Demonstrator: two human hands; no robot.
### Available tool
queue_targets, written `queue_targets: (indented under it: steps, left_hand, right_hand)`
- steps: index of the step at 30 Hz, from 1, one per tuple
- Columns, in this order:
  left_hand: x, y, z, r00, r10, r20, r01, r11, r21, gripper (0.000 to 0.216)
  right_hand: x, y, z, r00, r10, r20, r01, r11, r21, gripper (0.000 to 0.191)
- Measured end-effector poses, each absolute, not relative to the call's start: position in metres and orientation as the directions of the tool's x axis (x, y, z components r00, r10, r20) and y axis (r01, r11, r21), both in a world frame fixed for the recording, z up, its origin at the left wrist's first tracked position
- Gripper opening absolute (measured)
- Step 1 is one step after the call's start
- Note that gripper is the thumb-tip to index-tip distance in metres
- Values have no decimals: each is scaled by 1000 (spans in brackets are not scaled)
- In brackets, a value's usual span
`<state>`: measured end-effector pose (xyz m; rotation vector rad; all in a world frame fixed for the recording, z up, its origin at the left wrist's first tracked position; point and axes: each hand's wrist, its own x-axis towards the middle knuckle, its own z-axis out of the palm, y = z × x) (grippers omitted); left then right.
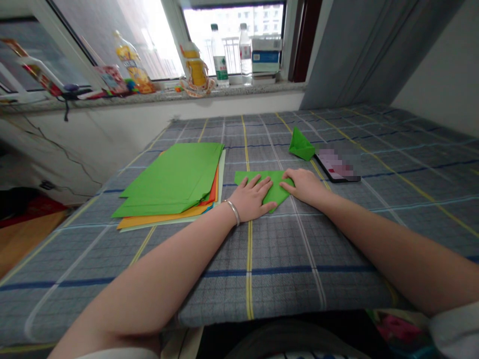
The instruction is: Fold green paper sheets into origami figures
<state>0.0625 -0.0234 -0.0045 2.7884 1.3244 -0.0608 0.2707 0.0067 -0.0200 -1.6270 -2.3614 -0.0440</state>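
Observation:
A folded green paper sheet (277, 182) lies on the grey checked cloth (284, 249) in front of me. My left hand (251, 198), with a silver bracelet at the wrist, lies flat on the sheet's left part, fingers stretched out. My right hand (304, 185) presses on the sheet's right edge with its fingers curled and the fingertips on the paper. A finished folded green paper shape (301, 146) stands behind my right hand.
A stack of coloured paper sheets (175, 182), green on top, lies to the left. A phone (337, 167) lies right of the folded shape. Bottles (220, 55), boxes and snack packets line the windowsill (160, 94). A grey curtain (366, 50) hangs at the right.

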Motion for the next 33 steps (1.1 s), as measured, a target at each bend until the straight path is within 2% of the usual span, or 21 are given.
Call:
queue_targets:
  steps: [3, 6, 12, 21, 27, 33]
  left_hand:
    - [62, -22, -4, 636, 769, -61, 771, -636, 33, 76]
    - [61, -21, -4, 636, 769, -70, 772, -635, 41, 79]
    - [60, -15, -2, 643, 753, -137, 765, -641, 63, 88]
    - [58, -11, 1, 644, 744, -179, 763, -641, 80, 96]
    - [58, -13, 4, 644, 742, -188, 763, -642, 80, 95]
    - [56, -12, 3, 661, 729, -177, 748, -659, 77, 95]
  right_hand:
    - [272, 6, -21, -378, 878, 294, 876, 442, -194, 31]
    - [273, 2, -23, -411, 845, 343, 839, 498, -219, 44]
    - [268, -6, -25, -497, 814, 300, 817, 556, -155, 74]
    - [268, -5, -24, -397, 907, 141, 900, 415, -134, 103]
    - [277, 0, -27, -296, 952, 84, 923, 307, -232, 119]
    - [291, 9, -33, -252, 962, 107, 912, 273, -307, 120]
